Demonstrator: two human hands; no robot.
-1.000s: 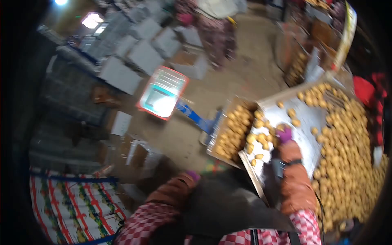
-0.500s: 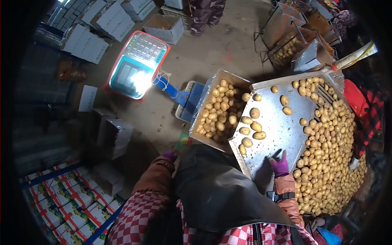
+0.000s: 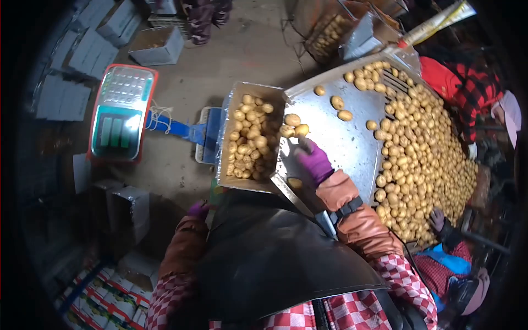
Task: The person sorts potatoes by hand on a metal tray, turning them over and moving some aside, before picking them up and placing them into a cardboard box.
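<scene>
My right hand (image 3: 314, 160), in a purple glove with dark fingertips, is over the sloping metal tray (image 3: 352, 146). Its fingers reach out open beside a few potatoes (image 3: 292, 120) at the tray's left edge; motion blurs them slightly. Another potato (image 3: 295, 182) lies below, partly in shadow. Against that edge stands a plastic-lined cardboard box (image 3: 226, 137) holding many potatoes (image 3: 253, 132). My left hand (image 3: 199, 209), also purple-gloved, hangs low beside the black apron, away from the box. Its fingers are mostly hidden.
A scale display (image 3: 122, 113) stands left on a blue post, its platform (image 3: 207, 135) by the box. A large potato heap (image 3: 418, 176) covers the tray's right side. One co-worker in red (image 3: 440, 77) and another person's gloved hand (image 3: 437, 219) are beside it. Cartons (image 3: 157, 47) stand behind.
The view has swung right. My right hand has moved from the tray's near part toward its box side, where fewer loose potatoes lie now. My left hand stays low.
</scene>
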